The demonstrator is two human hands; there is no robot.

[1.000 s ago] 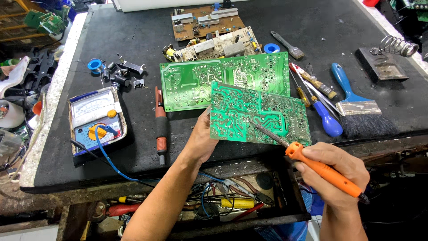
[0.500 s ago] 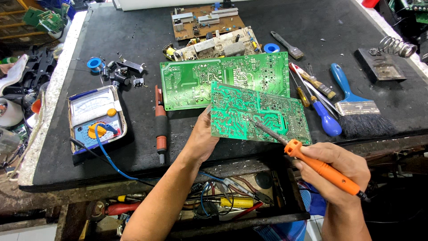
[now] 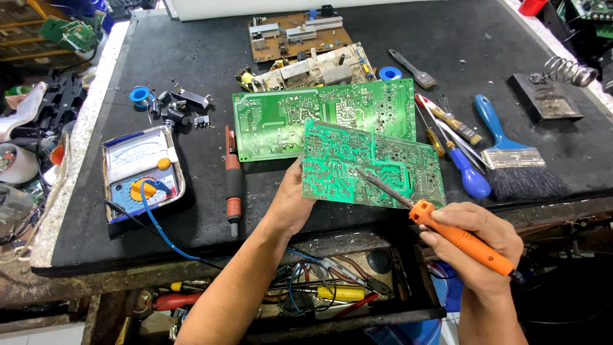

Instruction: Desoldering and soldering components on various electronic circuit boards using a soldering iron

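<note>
Black bench mat (image 3: pixel 191 64) over a worn worktop, with an open drawer of pliers and wires (image 3: pixel 319 291) nearest the viewer. Right hand (image 3: pixel 476 246) is closed in a pen-like grip around the orange handle of a soldering iron (image 3: pixel 440 223), whose tip rests on, or just above, the solder side of a green board (image 3: pixel 373 166); contact cannot be confirmed. Left hand (image 3: pixel 290 201) pinches the board's left edge, thumb on top, fingers hidden beneath, holding it tilted over the bench's front edge. Behind it lies a second, larger green board (image 3: pixel 281 121), flat on the mat and partly overlapped. To the left are a red-handled tool (image 3: pixel 233 182) and an analogue meter (image 3: pixel 142 172) with a blue lead; to the right, screwdrivers (image 3: pixel 456 150), a blue-handled brush (image 3: pixel 511 153) and an iron stand (image 3: pixel 549 89). Farthest back lie two component-side boards (image 3: pixel 300 48).

Likely hazards: the board is steadied at one edge only, so tip pressure could rock it and bridge neighbouring joints; a slip towards the left thumb would burn it; dwelling too long could lift a pad.
</note>
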